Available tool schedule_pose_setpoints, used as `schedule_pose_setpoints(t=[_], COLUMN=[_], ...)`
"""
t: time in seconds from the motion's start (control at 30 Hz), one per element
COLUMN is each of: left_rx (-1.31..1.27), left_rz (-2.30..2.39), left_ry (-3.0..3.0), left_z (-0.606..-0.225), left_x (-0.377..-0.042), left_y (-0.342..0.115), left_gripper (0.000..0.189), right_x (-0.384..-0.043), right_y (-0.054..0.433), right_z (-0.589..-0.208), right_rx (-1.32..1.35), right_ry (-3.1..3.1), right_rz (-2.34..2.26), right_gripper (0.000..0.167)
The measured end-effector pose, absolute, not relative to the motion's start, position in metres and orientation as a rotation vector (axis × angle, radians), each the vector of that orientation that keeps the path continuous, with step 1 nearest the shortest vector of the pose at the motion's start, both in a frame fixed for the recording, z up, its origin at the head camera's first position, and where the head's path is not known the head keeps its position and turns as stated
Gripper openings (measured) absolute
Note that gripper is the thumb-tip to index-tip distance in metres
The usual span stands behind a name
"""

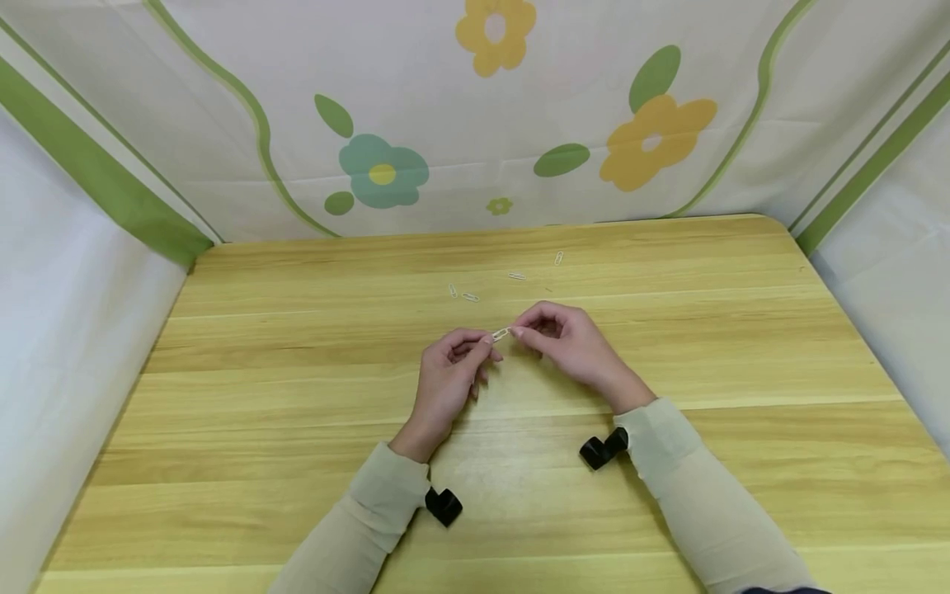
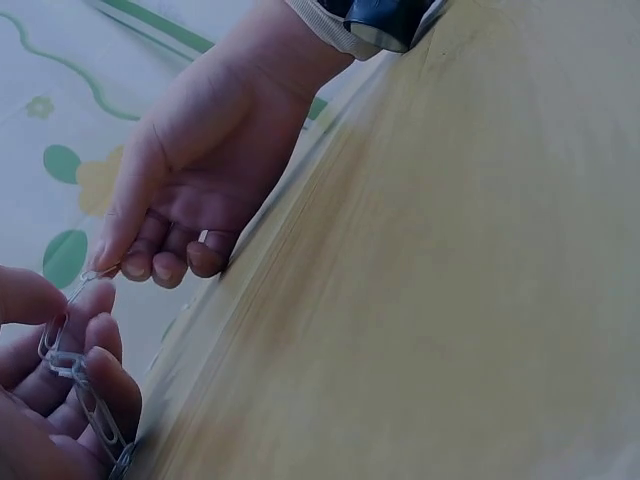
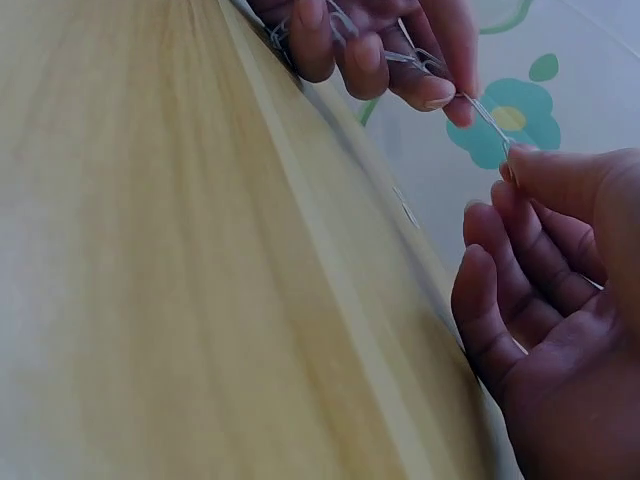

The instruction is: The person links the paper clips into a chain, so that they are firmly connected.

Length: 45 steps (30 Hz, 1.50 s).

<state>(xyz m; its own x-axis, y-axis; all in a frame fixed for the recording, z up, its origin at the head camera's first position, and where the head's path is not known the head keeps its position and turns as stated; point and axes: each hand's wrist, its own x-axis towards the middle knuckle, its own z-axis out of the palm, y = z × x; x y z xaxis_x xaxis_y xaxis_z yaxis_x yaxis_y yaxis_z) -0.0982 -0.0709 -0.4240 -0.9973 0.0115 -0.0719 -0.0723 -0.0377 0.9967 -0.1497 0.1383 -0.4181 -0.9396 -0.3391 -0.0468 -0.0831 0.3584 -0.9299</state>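
Note:
Between my two hands, above the table, a white paper clip (image 1: pixel 500 333) spans from fingertip to fingertip. My left hand (image 1: pixel 443 384) pinches one end of it with thumb and forefinger. At the other end, the thumb and forefinger of my right hand (image 1: pixel 579 346) grip the clip. A chain of linked paper clips (image 2: pixel 95 405) runs on from the pinch and drapes across the left fingers in the left wrist view. The right wrist view also has the linked clips (image 3: pixel 398 57) along the left fingers; part of the chain is hidden behind them.
Beyond the hands lie several loose paper clips (image 1: pixel 471 297) on the wooden table (image 1: pixel 260 396), one farther to the right (image 1: pixel 559 257). A white flowered cloth (image 1: pixel 460 124) rises behind the table's far edge. Black wrist cameras (image 1: pixel 444 506) sit at both sleeves.

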Motion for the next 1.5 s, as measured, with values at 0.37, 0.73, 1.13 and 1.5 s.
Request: schedule_pose_setpoints(t=[0.37, 0.73, 1.13, 1.5], left_rx=[-0.078, 0.065, 0.097, 0.108], left_rz=[2.210, 2.193, 2.065, 2.173], left_ry=[2.227, 2.236, 2.340, 2.257], left_z=[-0.425, -0.422, -0.422, -0.427], left_x=[-0.099, -0.096, -0.096, -0.096], left_y=[-0.071, -0.075, -0.076, -0.074], left_gripper=[0.015, 0.016, 0.017, 0.018], right_x=[-0.152, -0.149, -0.158, -0.234], right_y=[0.139, 0.135, 0.132, 0.163], right_z=[-0.414, -0.409, -0.406, -0.385], right_rx=[-0.312, -0.327, -0.278, 0.244], right_ry=[2.347, 2.286, 2.325, 2.675], right_rz=[-1.688, -1.725, -1.704, -1.371], right_gripper=[0.016, 0.016, 0.021, 0.035])
